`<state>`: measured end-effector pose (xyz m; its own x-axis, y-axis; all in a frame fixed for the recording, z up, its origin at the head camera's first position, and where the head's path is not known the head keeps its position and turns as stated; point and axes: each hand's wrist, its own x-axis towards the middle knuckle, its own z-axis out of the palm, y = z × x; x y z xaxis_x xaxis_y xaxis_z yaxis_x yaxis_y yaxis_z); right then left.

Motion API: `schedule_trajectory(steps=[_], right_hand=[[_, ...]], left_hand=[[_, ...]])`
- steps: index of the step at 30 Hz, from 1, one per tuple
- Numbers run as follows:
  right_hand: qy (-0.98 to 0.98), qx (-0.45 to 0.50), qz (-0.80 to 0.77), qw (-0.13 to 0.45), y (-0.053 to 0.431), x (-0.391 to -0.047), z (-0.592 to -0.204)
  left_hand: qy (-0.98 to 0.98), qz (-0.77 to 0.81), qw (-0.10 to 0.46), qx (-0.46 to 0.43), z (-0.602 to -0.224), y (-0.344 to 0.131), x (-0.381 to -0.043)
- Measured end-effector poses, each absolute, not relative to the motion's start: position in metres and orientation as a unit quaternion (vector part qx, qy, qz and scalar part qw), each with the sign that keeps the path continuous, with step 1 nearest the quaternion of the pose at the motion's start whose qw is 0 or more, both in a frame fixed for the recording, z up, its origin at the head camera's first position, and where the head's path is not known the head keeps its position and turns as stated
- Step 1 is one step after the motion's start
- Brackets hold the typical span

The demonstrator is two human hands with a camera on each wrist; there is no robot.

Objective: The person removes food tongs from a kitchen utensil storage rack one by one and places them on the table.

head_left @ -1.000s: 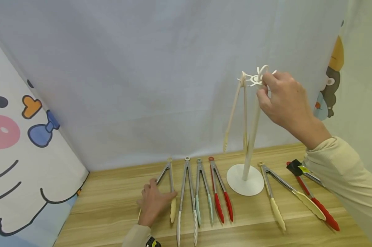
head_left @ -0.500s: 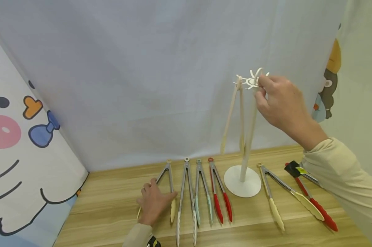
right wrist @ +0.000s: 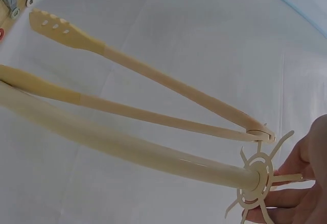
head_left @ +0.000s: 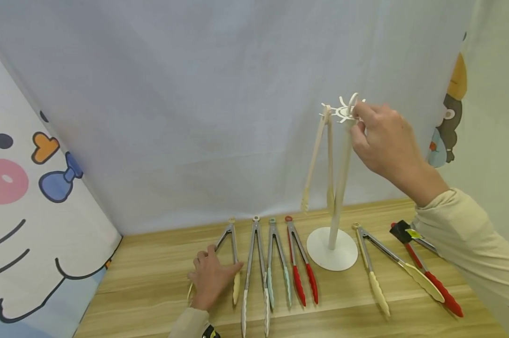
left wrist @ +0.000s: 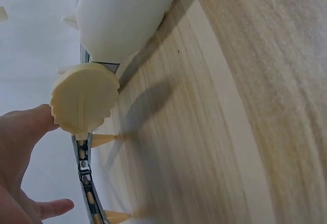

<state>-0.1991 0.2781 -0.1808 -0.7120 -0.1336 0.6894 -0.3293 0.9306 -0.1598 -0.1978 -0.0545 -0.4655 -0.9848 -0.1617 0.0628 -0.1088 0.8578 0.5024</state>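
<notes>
My right hand [head_left: 385,141] pinches the top of a cream utensil stand [head_left: 340,197], by the loop above its ring of hooks. From one hook hangs a pair of beige tongs [head_left: 315,157], its legs spread and tips down beside the pole; the right wrist view shows these tongs [right wrist: 179,88] in full. My left hand [head_left: 214,277] is spread low over steel tongs with yellow tips [head_left: 236,286] lying on the table. In the left wrist view a yellow tip [left wrist: 84,98] stands close to the fingers, partly hiding one; whether they touch is unclear.
White-tipped tongs [head_left: 244,305], mint-tipped tongs [head_left: 288,284] and red tongs [head_left: 311,281] lie between left hand and stand. Right of the stand's round base [head_left: 318,249] are yellow tongs [head_left: 379,293] and red tongs [head_left: 446,295]. A pale curtain [head_left: 174,117] hangs behind the table.
Between one second and half a second ago, the stand's top and my right hand shift slightly left and down in the head view. Since then they hold nearly still. My left hand stays put.
</notes>
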Motion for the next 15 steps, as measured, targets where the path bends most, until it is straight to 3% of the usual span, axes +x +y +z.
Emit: schedule_trajectory(steps=[15], right_hand=[[-0.892,0.143,0.138,0.406,0.2814,-0.1927,-0.1857]], left_hand=[[-0.96,-0.268,0.067,0.049,-0.4566,-0.0564,-0.1996]])
